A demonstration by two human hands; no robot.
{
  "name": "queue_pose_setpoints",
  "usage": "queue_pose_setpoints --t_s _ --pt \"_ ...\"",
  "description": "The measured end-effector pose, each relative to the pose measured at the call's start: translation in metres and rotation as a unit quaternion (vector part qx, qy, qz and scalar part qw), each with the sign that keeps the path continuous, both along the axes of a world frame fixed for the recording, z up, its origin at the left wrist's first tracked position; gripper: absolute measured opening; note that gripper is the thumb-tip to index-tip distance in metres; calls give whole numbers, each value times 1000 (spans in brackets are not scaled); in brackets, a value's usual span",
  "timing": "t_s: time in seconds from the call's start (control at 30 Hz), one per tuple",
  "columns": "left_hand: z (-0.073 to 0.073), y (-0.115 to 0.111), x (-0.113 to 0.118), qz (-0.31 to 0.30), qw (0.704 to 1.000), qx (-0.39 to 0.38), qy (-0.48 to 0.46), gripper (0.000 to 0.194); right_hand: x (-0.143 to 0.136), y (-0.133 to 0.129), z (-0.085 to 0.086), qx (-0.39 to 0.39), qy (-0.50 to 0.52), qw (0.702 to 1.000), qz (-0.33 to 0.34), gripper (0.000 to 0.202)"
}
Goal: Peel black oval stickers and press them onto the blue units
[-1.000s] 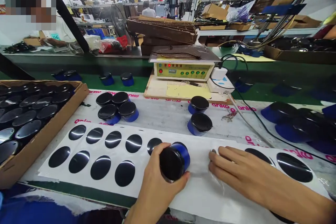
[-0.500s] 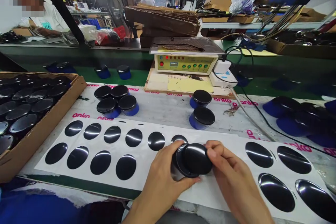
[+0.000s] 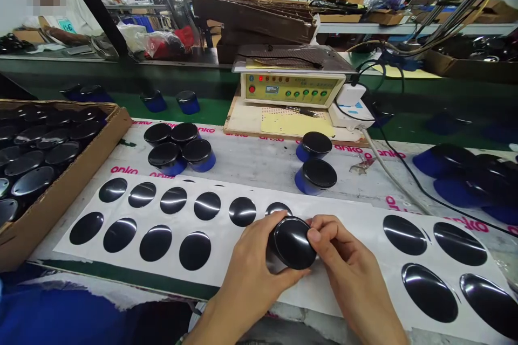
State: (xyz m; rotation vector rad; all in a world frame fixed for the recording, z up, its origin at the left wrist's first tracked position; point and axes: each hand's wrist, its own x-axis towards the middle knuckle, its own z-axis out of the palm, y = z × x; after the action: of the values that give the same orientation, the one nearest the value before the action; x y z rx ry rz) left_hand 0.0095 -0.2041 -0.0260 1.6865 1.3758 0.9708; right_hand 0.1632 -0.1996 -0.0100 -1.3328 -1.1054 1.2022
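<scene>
My left hand [image 3: 254,259] wraps round a round black-topped piece [image 3: 294,243], its thumb below and its fingers behind. A glossy black disc lies over the top of that piece, and my right hand [image 3: 343,264] pinches the disc's right edge between thumb and forefinger. Under both hands lies a white sheet [image 3: 238,237] bearing glossy black discs, such as one at the lower middle [image 3: 195,250] and one at the right [image 3: 429,292].
An open cardboard box [image 3: 81,172] of black-topped pieces stands at the left. Blue, black-topped pieces [image 3: 318,175] stand beyond the sheet. Behind them is a yellow control box [image 3: 293,90] with cables. A person [image 3: 76,11] is across the bench.
The disc in my right hand has moved left and now covers the top of the held piece, where it overlapped only part of it before. The view has shifted slightly.
</scene>
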Motion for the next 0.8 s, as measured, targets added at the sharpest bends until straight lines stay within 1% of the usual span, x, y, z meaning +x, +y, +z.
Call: queue_pose_setpoints --t_s 0.1,0.27,0.63,0.8 --pt "0 -1 0 3 1000 3 -4 74 -2 1 5 30 -50 998 -12 30" --pt "0 0 0 -2 1000 -9 -4 72 -4 2 8 64 -82 994 -19 27" --pt "4 2 -2 -4 1000 -29 8 70 -7 2 3 78 -92 993 -13 24" --pt "2 3 -2 -3 1000 -26 13 70 -5 3 3 94 -110 989 -3 23"
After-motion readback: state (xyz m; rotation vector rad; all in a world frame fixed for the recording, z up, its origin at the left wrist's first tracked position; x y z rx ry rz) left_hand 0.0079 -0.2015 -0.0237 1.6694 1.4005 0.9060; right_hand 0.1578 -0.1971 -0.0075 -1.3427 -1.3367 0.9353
